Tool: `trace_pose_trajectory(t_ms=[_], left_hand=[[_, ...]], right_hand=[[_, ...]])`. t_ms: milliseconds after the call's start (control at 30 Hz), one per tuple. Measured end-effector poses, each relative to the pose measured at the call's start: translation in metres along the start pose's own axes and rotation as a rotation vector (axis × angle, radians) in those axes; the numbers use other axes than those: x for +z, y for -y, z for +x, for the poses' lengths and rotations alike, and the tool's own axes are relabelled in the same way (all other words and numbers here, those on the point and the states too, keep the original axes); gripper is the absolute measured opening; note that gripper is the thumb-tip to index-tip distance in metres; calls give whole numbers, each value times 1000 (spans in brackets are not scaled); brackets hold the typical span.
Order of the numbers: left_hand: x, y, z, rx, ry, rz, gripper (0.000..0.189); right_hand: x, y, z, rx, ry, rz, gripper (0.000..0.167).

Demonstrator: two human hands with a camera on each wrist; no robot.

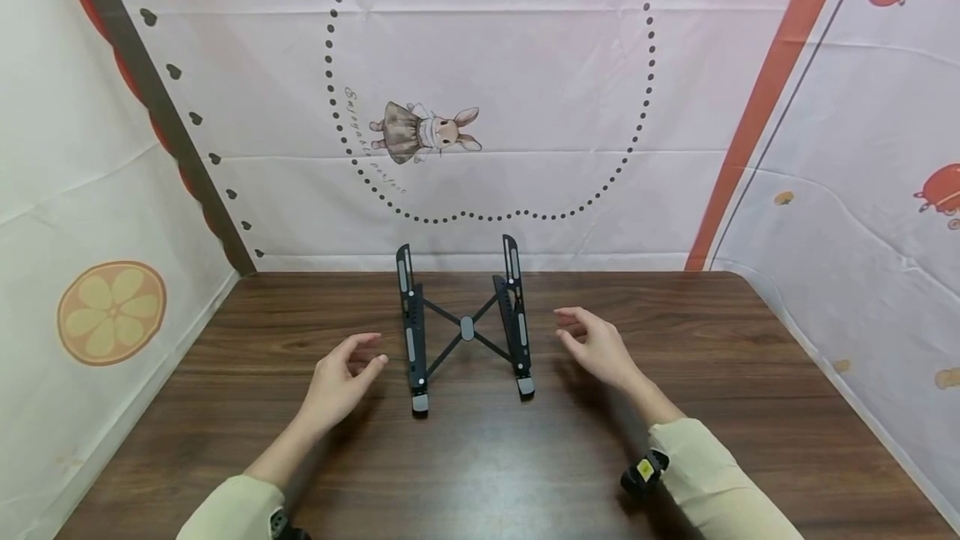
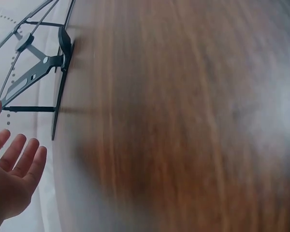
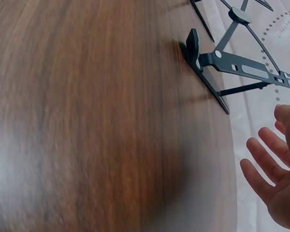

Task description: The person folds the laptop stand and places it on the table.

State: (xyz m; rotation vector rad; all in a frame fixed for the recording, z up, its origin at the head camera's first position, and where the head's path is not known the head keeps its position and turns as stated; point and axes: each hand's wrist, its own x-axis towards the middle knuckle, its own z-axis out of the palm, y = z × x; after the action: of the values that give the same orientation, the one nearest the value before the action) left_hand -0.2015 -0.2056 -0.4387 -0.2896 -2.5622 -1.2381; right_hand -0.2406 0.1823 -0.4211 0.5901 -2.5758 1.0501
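Black stand [image 1: 467,328] flanked on both sides, nothing held

And here the stand is seen spread open on the table [image 1: 465,473], its side rails [image 1: 414,344] joined by crossed bars [image 1: 445,353]. To the stand's left, the left-hand grip [image 1: 340,382] is held half open, fingers gently bent, nothing grasped. To the stand's right, the right-hand grip [image 1: 600,352] is seen similarly parted, empty too! The stand is touched by neither. Behind the stand, a printed rabbit [image 1: 420,133] is displayed on white cloth [image 1: 525,182].
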Motion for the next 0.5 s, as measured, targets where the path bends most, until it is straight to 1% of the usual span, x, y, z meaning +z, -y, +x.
trace_pose_trajectory(t_ms=[200, 333, 500], left_hand=[[7, 0, 2, -71, 17, -23, 39], [12, -3, 3, -93, 19, -37, 37], [17, -9, 6, -124, 37, -45, 35]], right_hand=[[9, 3, 2, 19, 19, 25, 34], [15, 5, 3, 34, 36, 32, 37], [22, 9, 6, 50, 59, 53, 40]])
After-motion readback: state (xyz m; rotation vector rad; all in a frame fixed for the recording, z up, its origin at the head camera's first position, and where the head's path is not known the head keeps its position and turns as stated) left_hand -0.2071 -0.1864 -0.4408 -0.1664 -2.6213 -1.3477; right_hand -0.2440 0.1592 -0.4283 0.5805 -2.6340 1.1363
